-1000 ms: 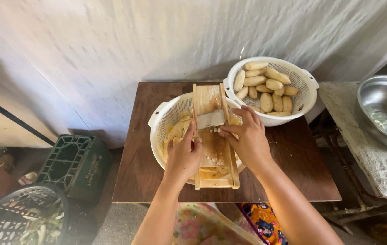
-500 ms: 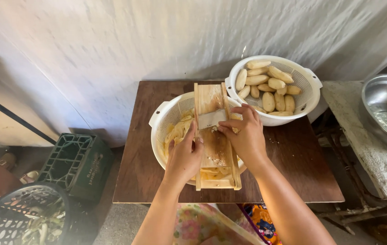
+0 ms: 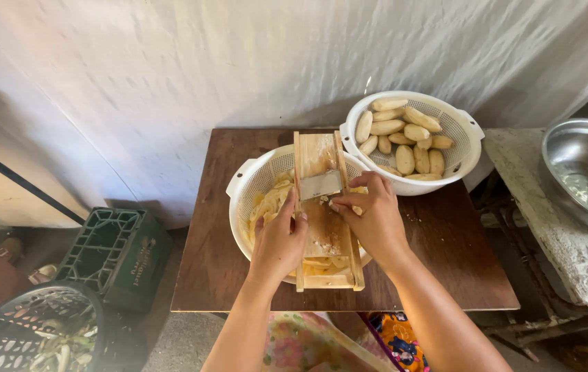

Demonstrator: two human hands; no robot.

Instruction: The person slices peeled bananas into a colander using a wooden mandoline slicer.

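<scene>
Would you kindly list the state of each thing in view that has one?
wooden slicer: lying across the near colander, steadied by the left hand
right hand: pressing a small pale piece at the blade
near colander: partly filled with slices
far colander: holding whole peeled pieces
steel bowl: looks empty

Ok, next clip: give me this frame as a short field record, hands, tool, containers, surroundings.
left hand: grips left rail of wooden slicer board
right hand: presses a small pale piece against the board just below the metal blade
under board: white colander holding yellowish slices
behind right: second white colander of peeled whole bananas
surface: brown wooden table
far right: steel bowl
floor left: green crate, black basket
</scene>
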